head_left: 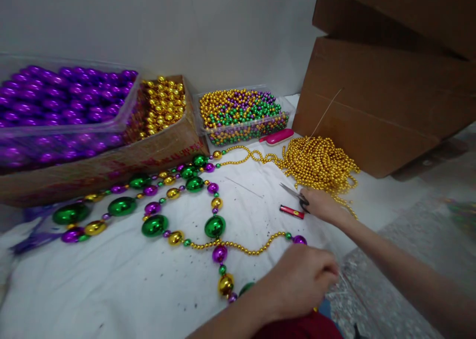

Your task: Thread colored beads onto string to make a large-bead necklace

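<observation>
My right hand (pixel 323 205) grips the dark handles of a pair of scissors (pixel 292 190), its blades pointing left over the white cloth. Just below them lies a red lighter (pixel 292 211). My left hand (pixel 305 274) is closed, fingers curled, nearer to me; whatever it pinches is hidden. Beside its knuckles is a purple bead (pixel 299 240), at the end of a thin gold bead string (pixel 249 251). A long strand of green, gold and purple beads (pixel 214 226) spreads leftward across the cloth, partly covered by my left forearm.
A heap of gold bead strings (pixel 320 163) lies by a large cardboard box (pixel 386 106). Along the wall stand a tub of purple beads (pixel 67 96), a carton of gold beads (pixel 163 106) and a tub of mixed beads (pixel 241 113). A pink tool (pixel 278 137) and a needle-like wire (pixel 243 186) lie nearby.
</observation>
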Motion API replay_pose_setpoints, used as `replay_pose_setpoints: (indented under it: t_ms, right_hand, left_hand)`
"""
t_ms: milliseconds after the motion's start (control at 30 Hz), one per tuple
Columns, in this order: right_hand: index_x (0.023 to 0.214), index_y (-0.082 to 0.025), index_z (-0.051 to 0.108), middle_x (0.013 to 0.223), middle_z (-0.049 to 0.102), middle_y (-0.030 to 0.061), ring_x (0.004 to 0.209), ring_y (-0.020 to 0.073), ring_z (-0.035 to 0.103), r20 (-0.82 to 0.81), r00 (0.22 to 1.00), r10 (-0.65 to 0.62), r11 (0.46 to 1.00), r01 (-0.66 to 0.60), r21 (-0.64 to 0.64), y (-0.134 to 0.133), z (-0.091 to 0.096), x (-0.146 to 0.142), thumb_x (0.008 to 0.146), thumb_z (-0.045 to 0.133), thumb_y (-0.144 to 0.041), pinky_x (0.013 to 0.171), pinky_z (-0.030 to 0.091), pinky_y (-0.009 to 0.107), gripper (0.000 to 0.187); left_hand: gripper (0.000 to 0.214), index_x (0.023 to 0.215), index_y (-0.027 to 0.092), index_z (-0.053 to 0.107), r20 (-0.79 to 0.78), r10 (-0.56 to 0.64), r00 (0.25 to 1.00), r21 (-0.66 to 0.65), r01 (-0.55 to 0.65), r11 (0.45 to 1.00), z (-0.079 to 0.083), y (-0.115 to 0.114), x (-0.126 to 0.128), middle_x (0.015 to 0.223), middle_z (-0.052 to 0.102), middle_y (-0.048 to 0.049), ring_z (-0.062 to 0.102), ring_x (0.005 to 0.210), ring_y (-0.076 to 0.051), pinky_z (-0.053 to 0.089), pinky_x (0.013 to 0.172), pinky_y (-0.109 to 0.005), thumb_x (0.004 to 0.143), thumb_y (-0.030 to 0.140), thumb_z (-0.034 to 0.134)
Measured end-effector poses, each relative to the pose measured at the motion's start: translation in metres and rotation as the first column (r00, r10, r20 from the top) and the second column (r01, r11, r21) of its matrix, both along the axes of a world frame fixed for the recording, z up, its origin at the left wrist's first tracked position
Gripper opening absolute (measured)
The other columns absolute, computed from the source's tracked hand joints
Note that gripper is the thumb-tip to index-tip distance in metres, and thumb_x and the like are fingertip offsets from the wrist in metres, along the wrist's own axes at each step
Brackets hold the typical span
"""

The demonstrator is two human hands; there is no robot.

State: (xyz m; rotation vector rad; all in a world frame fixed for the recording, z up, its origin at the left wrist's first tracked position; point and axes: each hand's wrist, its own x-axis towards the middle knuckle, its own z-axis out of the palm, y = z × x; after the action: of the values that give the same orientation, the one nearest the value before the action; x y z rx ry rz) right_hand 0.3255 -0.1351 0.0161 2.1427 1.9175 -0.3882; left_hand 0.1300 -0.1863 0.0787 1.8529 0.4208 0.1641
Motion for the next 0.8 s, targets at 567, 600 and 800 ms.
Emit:
replay_pose_setpoints:
  t_ms: [567, 600, 800]
  right_hand:
    - [0.100, -0.018, 0.057, 0.106, 0.057, 0.0113, 0.104, 0.0256, 0.051, -0.079, 0.994, 0.073, 0.986, -0.060, 0.154, -0.014, -0.009, -0.049, 0.089, 0.046, -0.019, 0.079, 0.040, 0.030, 0.016]
    - [0.101, -0.018, 0.057, 0.106, 0.058, 0.0115, 0.104, 0.0257, 0.051, -0.092, 0.993, 0.068, 0.986, -0.053, 0.158, -0.013, -0.010, -0.051, 0.089, 0.046, -0.019, 0.079, 0.041, 0.031, 0.016]
    - [0.091, -0.021, 0.057, 0.096, 0.061, 0.0099, 0.088, 0.0226, 0.060, -0.272, 0.961, 0.048, 0.970, 0.021, 0.242, -0.054, -0.019, -0.032, 0.086, 0.038, -0.025, 0.077, 0.048, 0.035, 0.020]
  left_hand:
    - [0.031, 0.063, 0.019, 0.055, -0.368, 0.513, 0.775, 0.049, -0.535, 0.843, -0.089, 0.020, -0.009, 0.051, 0.057, -0.0020, 0.056, 0.055, -0.018, 0.038, 0.060, -0.027, 0.083, 0.043, 0.049]
    - [0.031, 0.064, 0.018, 0.055, -0.398, 0.480, 0.782, -0.048, -0.541, 0.840, -0.090, 0.017, -0.007, 0.047, 0.054, -0.0004, 0.053, 0.048, -0.016, 0.038, 0.055, -0.026, 0.082, 0.044, 0.049]
    - [0.035, 0.087, 0.018, 0.054, -0.438, 0.491, 0.753, -0.625, -0.648, 0.436, -0.108, -0.004, -0.005, 0.074, 0.062, -0.0026, 0.054, 0.046, -0.013, 0.042, 0.046, -0.026, 0.068, 0.045, 0.064]
